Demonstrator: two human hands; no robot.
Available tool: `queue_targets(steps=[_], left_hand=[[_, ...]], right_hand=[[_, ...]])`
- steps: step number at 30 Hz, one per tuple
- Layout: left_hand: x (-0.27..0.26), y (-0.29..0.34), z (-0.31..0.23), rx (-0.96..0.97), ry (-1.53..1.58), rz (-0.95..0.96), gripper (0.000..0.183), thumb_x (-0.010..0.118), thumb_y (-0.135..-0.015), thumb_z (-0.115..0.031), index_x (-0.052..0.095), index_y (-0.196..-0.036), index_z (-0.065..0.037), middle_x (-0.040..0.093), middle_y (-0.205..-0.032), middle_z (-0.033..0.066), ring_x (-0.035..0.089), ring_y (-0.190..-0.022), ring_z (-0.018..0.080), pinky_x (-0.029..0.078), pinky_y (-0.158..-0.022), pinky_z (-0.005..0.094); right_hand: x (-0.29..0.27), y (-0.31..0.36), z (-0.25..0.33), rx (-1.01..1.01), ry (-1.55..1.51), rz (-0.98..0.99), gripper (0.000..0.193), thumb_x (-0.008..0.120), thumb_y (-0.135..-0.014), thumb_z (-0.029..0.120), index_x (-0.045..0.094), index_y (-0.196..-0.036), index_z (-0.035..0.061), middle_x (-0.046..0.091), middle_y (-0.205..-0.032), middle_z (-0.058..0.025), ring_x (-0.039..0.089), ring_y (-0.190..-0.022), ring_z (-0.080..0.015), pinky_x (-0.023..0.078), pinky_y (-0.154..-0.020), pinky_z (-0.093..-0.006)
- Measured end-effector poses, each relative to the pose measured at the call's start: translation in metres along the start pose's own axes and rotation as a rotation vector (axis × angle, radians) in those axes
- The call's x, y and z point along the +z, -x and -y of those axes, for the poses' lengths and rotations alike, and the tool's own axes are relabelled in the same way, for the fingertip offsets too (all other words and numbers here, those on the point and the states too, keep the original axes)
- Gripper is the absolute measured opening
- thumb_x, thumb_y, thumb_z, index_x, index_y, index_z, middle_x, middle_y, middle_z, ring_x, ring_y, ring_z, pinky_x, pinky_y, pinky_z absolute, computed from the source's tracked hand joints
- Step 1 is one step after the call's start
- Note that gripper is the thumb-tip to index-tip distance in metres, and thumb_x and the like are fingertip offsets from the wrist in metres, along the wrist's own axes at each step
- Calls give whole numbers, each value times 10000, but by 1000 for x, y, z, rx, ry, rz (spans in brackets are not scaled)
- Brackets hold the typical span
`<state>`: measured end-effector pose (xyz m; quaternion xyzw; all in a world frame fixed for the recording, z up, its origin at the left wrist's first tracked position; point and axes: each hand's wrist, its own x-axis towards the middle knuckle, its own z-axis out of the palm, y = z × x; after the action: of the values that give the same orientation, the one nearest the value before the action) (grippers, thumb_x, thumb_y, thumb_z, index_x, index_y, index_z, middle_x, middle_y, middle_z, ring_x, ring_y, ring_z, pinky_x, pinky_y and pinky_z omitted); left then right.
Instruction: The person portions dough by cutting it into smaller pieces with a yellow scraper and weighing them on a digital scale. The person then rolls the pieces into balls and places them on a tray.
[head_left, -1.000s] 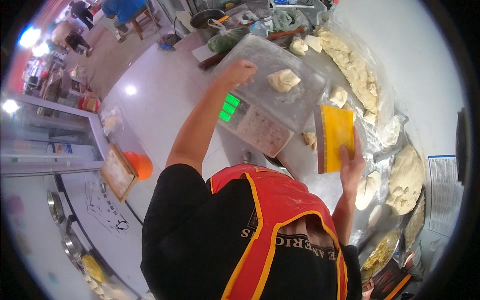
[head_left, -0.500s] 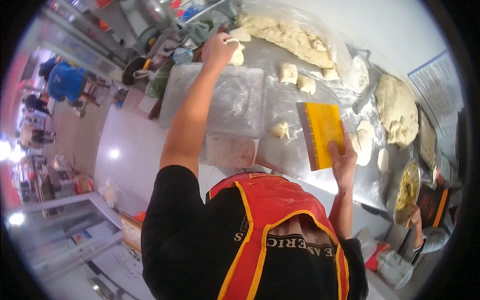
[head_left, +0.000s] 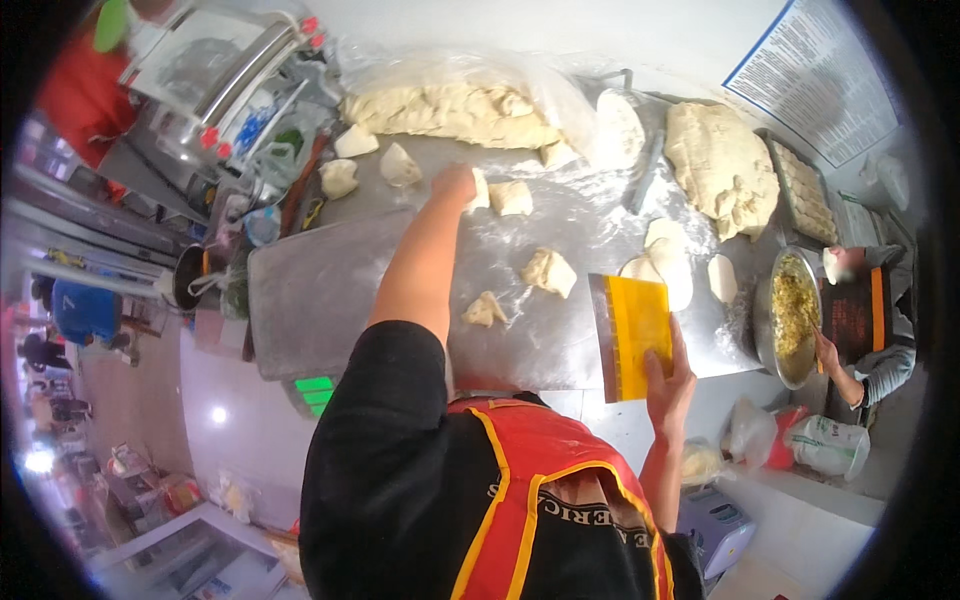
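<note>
My left hand [head_left: 456, 186] reaches across the metal table, curled against a piece of dough [head_left: 480, 190], its fingers mostly hidden. Right beside that lies another cut dough piece [head_left: 511, 198]. In my right hand [head_left: 669, 382] is a wide yellow dough scraper [head_left: 637, 338], held raised over the table's near edge. A lump of dough [head_left: 549, 272] and a smaller scrap of dough [head_left: 485, 309] lie left of the scraper. Three more pieces, one a pale dough chunk [head_left: 400, 166], sit beyond my left hand at the far left.
A long dough slab [head_left: 450, 112] lies at the back, partly under clear plastic. Farther right are a big dough mound [head_left: 722, 170] and flattened dough rounds [head_left: 669, 268]. Another person's hand [head_left: 826, 352] is at a bowl of yellowish filling [head_left: 790, 318]. A metal lid-like tray [head_left: 315, 285] stands left.
The view has swung to the right. My left hand has let go of a dough piece at the far left and moved right to another one. My right hand keeps hold of the scraper.
</note>
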<state>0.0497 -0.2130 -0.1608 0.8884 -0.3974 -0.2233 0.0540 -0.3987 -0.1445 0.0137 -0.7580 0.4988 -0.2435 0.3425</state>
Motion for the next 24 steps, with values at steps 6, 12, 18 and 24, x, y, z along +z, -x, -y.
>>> queue_targets(steps=[6,12,18,24], left_hand=[[-27,60,-21,64,-55,-153,329,614,-805,-238,637,-1096,-88,627,-1124,121,598,-1041,299,474,-870,416],[-118,209,61,44,432,-294,455,680,-741,-397,654,-1004,-27,661,-991,169,635,-905,316,478,-777,404],[-52,280,152,-368,469,-267,432,624,-823,-388,640,-1042,-15,673,-853,139,651,-642,252,495,-665,356],[-58,341,179,-343,903,-735,459,526,-903,-437,629,-1060,-19,649,-871,57,582,-595,127,452,-561,280]], right_hand=[[-15,0,-33,44,-34,-35,526,529,-859,49,435,-1375,89,606,-1191,-178,603,-1042,-204,472,-885,-333],[7,-32,-5,-160,-71,87,509,517,-876,25,429,-1376,64,637,-1082,-171,606,-947,-169,474,-844,-303],[57,-50,34,-517,-146,293,519,531,-873,7,427,-1376,76,648,-1054,-178,635,-917,-185,492,-811,-304],[98,-45,85,-759,-175,421,544,552,-859,1,429,-1376,117,642,-1060,-221,670,-919,-262,509,-787,-321]])
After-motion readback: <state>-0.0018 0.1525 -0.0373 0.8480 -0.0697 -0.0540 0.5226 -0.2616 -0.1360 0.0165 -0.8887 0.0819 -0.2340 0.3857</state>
